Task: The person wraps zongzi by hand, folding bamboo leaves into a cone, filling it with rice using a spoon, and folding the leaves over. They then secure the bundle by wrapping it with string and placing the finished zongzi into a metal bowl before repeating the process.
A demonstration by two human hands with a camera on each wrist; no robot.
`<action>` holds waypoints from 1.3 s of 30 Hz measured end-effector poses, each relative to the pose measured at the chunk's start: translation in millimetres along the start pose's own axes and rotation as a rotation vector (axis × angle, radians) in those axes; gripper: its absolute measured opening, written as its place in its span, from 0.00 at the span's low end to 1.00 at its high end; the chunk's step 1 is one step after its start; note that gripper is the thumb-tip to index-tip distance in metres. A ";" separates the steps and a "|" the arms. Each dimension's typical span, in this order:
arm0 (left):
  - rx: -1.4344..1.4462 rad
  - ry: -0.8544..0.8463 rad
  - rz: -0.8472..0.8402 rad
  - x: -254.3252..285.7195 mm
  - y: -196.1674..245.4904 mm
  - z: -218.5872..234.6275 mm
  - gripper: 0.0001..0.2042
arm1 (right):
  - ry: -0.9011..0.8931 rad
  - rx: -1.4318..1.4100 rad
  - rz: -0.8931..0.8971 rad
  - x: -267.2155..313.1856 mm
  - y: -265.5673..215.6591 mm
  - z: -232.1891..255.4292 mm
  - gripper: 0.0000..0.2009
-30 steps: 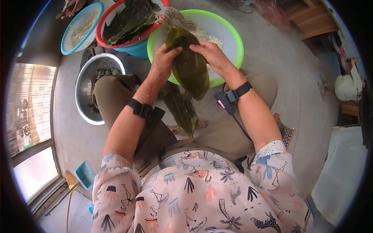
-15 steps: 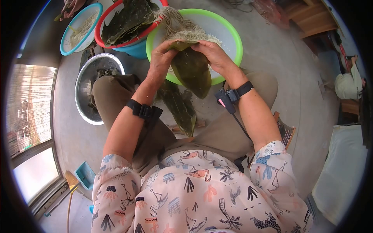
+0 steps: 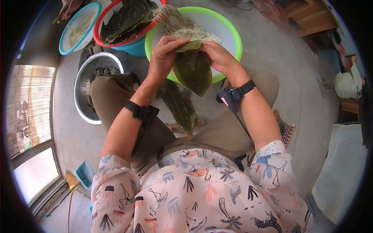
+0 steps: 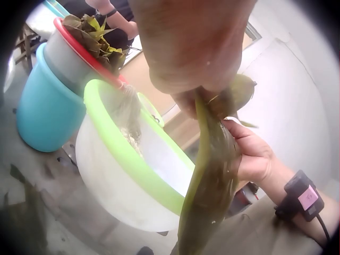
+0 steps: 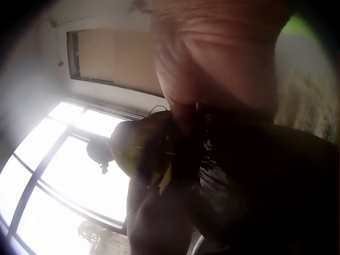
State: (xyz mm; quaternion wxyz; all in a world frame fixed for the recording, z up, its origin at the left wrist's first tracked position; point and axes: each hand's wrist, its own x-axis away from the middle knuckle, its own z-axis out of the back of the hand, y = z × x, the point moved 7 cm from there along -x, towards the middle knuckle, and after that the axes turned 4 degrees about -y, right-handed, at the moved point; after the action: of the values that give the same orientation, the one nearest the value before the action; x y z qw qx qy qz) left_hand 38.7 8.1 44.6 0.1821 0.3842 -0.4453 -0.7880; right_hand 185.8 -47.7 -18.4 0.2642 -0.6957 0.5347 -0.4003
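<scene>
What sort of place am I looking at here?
Probably a household room or small workshop, used for food preparation: there is a held leaf, a green-rimmed basin of white grain, and a red-rimmed basin of large leaves.

Grey floor (image 3: 307,116) bears a metal basin (image 3: 82,81); a blue bucket (image 4: 45,106) stands there too.

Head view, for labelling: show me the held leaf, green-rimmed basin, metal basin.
Held leaf (image 3: 194,79): head view, hanging part.
Green-rimmed basin (image 3: 238,42): head view, right rim.
Metal basin (image 3: 82,90): head view, left inner wall.
</scene>
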 end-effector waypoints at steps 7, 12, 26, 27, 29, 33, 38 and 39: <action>-0.019 -0.044 0.013 1.5 -1.5 0.2 0.23 | 0.026 0.074 0.040 0.2 0.7 -0.7 0.13; -0.120 -0.084 -0.016 1.1 5.4 0.4 0.23 | -0.005 0.030 0.007 -3.0 5.6 6.5 0.12; -0.266 -0.157 -0.129 1.6 15.2 -1.9 0.24 | -0.005 -0.214 -0.009 11.4 -15.0 -20.8 0.12; -0.266 -0.157 -0.129 2.3 14.9 -2.7 0.24 | -0.005 -0.214 -0.009 9.5 -11.0 -15.6 0.12; -0.271 -0.194 -0.144 5.3 13.9 -7.3 0.24 | -0.009 0.021 -0.001 3.9 -1.2 -0.3 0.12; -0.293 -0.237 -0.180 5.9 13.6 -10.7 0.27 | 0.042 0.060 0.011 5.4 -0.8 0.8 0.10; 0.188 -0.029 0.198 5.1 -14.2 0.3 0.21 | 0.143 0.287 0.134 10.2 -16.2 2.9 0.09; 0.189 -0.029 0.199 3.4 -14.1 2.9 0.21 | 0.144 0.287 0.133 9.7 -15.3 2.7 0.09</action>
State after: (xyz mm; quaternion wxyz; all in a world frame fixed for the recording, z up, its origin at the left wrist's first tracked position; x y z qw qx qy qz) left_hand 35.1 15.1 32.1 0.2161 0.3419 -0.5559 -0.7262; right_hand 197.3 -52.7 -5.0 0.3477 -0.5836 0.5345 -0.5028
